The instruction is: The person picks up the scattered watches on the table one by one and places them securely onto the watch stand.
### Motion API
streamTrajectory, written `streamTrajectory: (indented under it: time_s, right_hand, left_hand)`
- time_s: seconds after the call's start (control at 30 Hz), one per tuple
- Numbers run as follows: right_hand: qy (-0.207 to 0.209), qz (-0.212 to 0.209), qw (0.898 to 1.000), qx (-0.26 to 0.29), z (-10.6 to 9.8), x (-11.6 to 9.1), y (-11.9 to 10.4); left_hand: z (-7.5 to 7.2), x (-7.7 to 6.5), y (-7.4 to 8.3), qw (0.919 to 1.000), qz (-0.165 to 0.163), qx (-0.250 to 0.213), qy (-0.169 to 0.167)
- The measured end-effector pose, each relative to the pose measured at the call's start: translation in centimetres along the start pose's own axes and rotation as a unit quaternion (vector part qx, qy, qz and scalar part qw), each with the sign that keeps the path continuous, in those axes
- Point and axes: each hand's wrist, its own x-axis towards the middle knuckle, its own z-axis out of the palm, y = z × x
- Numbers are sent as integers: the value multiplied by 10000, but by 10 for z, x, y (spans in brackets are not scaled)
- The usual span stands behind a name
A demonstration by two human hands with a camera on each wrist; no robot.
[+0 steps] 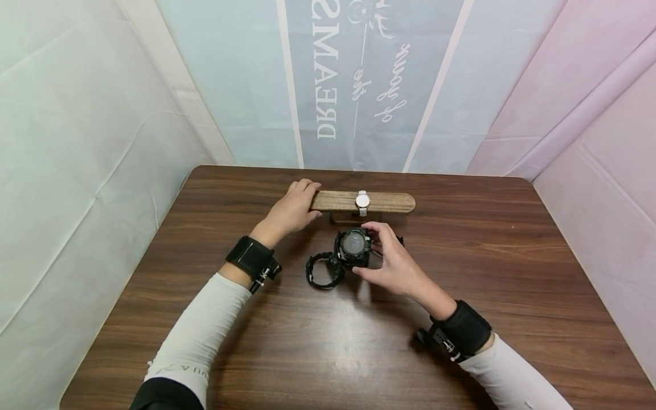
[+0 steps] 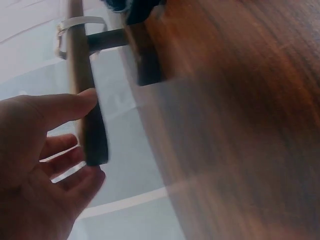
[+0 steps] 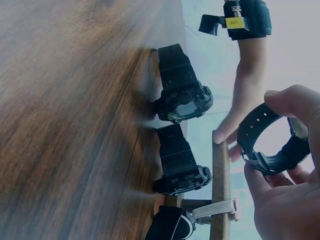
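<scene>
My left hand (image 1: 291, 209) grips the left end of a wooden watch stand's bar (image 1: 392, 203), thumb on the near side; the left wrist view shows the thumb and fingers (image 2: 82, 187) at the bar end. A white-strapped watch (image 1: 363, 201) is fastened round the bar's middle. Just in front of the stand, my right hand (image 1: 392, 262) holds a black watch (image 1: 353, 244) between thumb and fingers, its dial facing up. In the right wrist view, the held watch's strap (image 3: 254, 125) forms a loop. Another black watch (image 1: 310, 271) rests on the table to its left.
In the right wrist view, two chunky black watches (image 3: 187, 105) stand on the table, and a black watch with a pale-edged dial (image 3: 172, 222) is beside them. A dark strap end (image 1: 401, 241) shows behind my right hand. Fabric walls border the brown table (image 1: 512, 256).
</scene>
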Motion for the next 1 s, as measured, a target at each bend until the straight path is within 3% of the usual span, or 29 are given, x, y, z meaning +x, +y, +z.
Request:
streamTrajectory:
  time_s: [0.13, 0.23, 0.33, 0.47, 0.67, 0.8, 1.0]
  right_hand:
    - [-7, 1, 10000, -38, -1, 1, -6]
    - [68, -47, 10000, -47, 1, 3, 7]
    - [137, -39, 9999, -84, 4, 6, 24]
    - [152, 15, 9999, -53, 5, 11, 38]
    - [92, 44, 9999, -63, 4, 13, 40]
    - [13, 40, 10000, -40, 5, 14, 39]
    - [-173, 182, 9997, 0, 4, 13, 27]
  left_hand:
    - [-13, -5, 13, 9985, 297, 19, 461]
    - [-24, -11, 28, 9927, 735, -233, 924]
    - [-31, -19, 44, 9862, 1085, -549, 1123]
    - [-36, -30, 60, 9832, 1288, -790, 1027]
    - [-37, -44, 78, 9812, 1578, -827, 747]
    - [-35, -51, 85, 9790, 1792, -788, 575]
    - [-30, -56, 89, 9817, 1769, -660, 263]
